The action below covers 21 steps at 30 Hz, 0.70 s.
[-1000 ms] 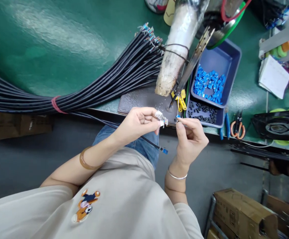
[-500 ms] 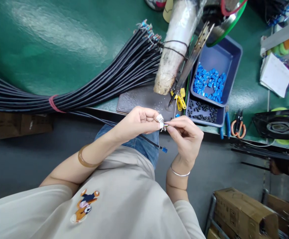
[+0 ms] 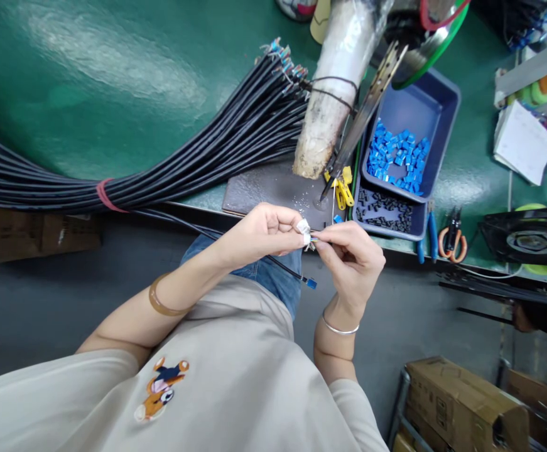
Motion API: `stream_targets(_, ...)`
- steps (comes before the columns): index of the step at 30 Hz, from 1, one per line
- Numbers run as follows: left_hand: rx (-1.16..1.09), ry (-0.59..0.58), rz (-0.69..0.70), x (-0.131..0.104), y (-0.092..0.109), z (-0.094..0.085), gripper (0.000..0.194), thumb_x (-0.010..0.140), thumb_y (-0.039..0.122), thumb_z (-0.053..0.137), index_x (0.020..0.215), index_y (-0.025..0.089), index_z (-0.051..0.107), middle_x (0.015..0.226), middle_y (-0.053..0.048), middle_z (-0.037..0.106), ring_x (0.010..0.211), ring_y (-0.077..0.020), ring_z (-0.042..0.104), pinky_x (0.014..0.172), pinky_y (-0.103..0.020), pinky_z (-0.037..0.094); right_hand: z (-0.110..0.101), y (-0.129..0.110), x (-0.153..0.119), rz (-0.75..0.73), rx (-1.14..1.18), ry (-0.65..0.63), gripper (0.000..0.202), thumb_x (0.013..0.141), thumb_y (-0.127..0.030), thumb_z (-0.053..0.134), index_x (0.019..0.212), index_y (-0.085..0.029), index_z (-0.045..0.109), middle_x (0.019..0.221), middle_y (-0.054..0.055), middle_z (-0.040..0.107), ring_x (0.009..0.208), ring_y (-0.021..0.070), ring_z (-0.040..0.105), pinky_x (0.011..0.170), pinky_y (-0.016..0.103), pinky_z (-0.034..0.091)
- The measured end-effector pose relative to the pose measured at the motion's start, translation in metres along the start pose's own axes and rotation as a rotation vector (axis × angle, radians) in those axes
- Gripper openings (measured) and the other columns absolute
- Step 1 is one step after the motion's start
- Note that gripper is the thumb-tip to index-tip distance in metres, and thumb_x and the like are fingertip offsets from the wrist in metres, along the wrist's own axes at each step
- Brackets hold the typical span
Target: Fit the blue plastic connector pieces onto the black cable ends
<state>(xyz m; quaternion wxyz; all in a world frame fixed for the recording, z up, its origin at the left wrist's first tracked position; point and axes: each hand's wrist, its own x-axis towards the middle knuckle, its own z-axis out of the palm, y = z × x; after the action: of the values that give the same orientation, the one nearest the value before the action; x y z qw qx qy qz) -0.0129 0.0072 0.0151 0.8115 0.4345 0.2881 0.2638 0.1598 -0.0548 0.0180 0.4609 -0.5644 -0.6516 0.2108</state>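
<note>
Head view: At the center of the frame, a person's two bare hands meet just off the near edge of a green worktop point(image 3: 80, 88), over a small cluster of colored wires point(image 3: 314, 239). The left hand point(image 3: 259, 237), white coverings on its fingertips, has thumb and fingers pinched together on the wires from the left. The right hand point(image 3: 354, 254) closes thumb and forefinger on them from the right; whether a smaller part sits in that grip cannot be told.

Below the hands, a black cable point(image 3: 282, 267) ends in a blue connector point(image 3: 311, 284) beside the person's jeans point(image 3: 280, 292). A thick bundle of black cables point(image 3: 193, 160), bound by a red band point(image 3: 107, 196), sweeps from the left edge to upper center, its stripped ends fanned out.

Above the hands lies a dark board point(image 3: 259, 186), with a yellow tool point(image 3: 343, 193) at its right side and the tip of a long metal tool point(image 3: 358, 122) over it. Right of these, a blue-gray tray point(image 3: 446, 135) holds blue pieces point(image 3: 398, 157), next to a lower tray point(image 3: 419, 231) of small black pieces point(image 3: 386, 212). Blue-handled pliers point(image 3: 432, 237) and orange-handled cutters point(image 3: 452, 240) rest at right, near the worktop's edge.
</note>
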Motion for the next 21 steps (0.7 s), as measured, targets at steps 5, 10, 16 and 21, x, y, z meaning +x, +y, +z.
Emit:
stream_targets(5,0.017,-0.016,-0.019,0.000,0.000,-0.001,0.015,0.071,0.020,0.073,0.068,0.012,0.061,0.050,0.006,0.044,0.045,-0.0022,0.033,0.042,-0.015,0.023,-0.004,-0.006,-0.003,-0.029,-0.061,-0.032,0.012,0.084,-0.022,0.068,0.090,-0.030,0.075,0.082,0.001,0.068,0.069,0.0125,0.058,0.050,0.027,0.037)
stream_targets(10,0.082,-0.055,-0.014,-0.001,0.000,-0.004,0.012,0.073,0.020,0.070,0.069,0.011,0.062,0.051,0.004,0.050,0.048,-0.0035,0.040,0.046,-0.015,0.031,-0.005,-0.003,0.000,0.102,0.147,-0.123,0.004,0.083,-0.022,0.069,0.085,-0.025,0.072,0.080,0.000,0.064,0.056,0.0071,0.045,0.045,0.024,0.028)
stream_targets(16,0.189,-0.077,0.006,-0.001,0.004,0.001,0.010,0.068,0.014,0.069,0.064,0.011,0.061,0.053,0.005,0.049,0.048,-0.0029,0.039,0.048,-0.016,0.032,-0.007,0.006,0.004,0.247,0.315,-0.266,0.012,0.081,-0.032,0.072,0.077,-0.020,0.070,0.074,0.000,0.061,0.057,0.0075,0.048,0.045,0.022,0.032)
stream_targets(21,0.188,0.067,0.098,-0.001,0.001,0.005,0.007,0.075,0.014,0.061,0.069,0.013,0.058,0.055,0.005,0.048,0.050,-0.0033,0.042,0.049,-0.015,0.034,-0.010,-0.005,-0.003,0.178,0.089,0.107,0.002,0.082,-0.025,0.071,0.082,-0.023,0.072,0.080,0.001,0.064,0.062,0.0095,0.050,0.047,0.024,0.032)
